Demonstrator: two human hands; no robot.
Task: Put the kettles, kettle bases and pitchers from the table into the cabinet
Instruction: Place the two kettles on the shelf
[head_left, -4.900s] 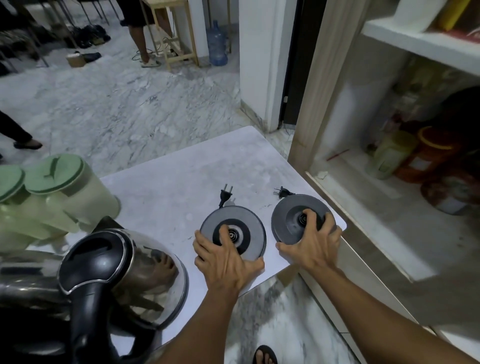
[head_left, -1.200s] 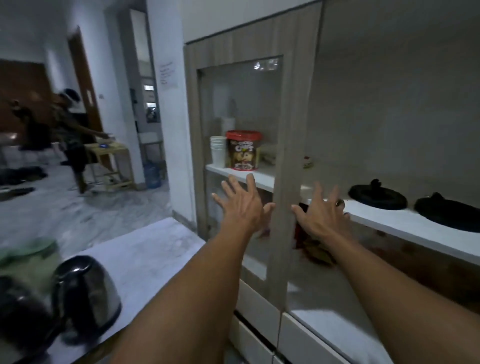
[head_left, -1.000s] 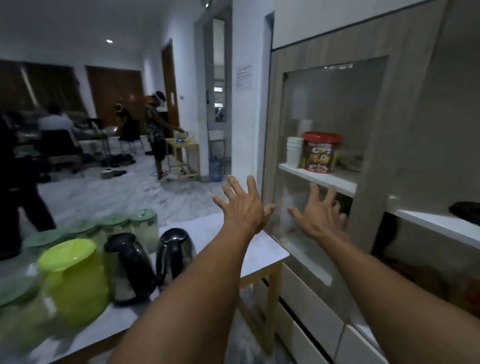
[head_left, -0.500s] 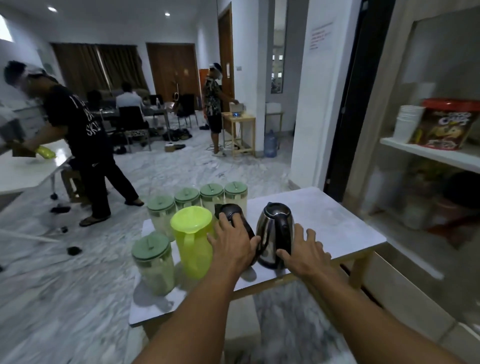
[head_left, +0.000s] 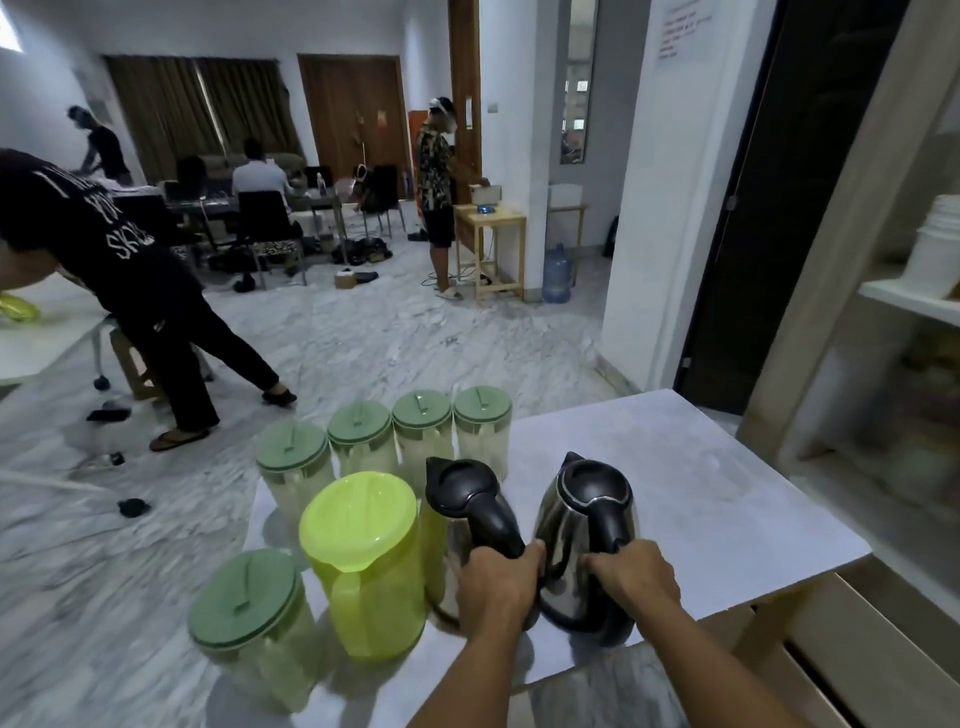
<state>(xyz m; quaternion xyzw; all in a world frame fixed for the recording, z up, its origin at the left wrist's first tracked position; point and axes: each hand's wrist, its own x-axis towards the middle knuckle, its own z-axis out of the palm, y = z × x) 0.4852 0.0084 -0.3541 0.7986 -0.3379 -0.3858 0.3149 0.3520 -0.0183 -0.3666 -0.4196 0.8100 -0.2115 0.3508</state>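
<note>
Two steel kettles with black lids and handles stand side by side near the front of the white table (head_left: 727, 499). My left hand (head_left: 498, 584) is closed around the handle of the left kettle (head_left: 467, 499). My right hand (head_left: 631, 577) grips the handle of the right kettle (head_left: 582, 509). A lime-green pitcher (head_left: 363, 561) stands just left of the left kettle. Several clear pitchers with dull green lids surround it: one at the front left (head_left: 249, 623) and a row behind (head_left: 421, 436). The cabinet (head_left: 914, 322) is at the right edge, blurred.
White drawer fronts (head_left: 852, 654) sit below the cabinet, right of the table. A dark doorway (head_left: 753, 208) lies beyond the table's far corner. A person in black (head_left: 130, 291) bends over another table at the left; other people and chairs are across the marble floor.
The two kettle bases went from the table to the cabinet shelf. I turned back to the table, and both hands, open half a second ago, have closed on the kettle handles.
</note>
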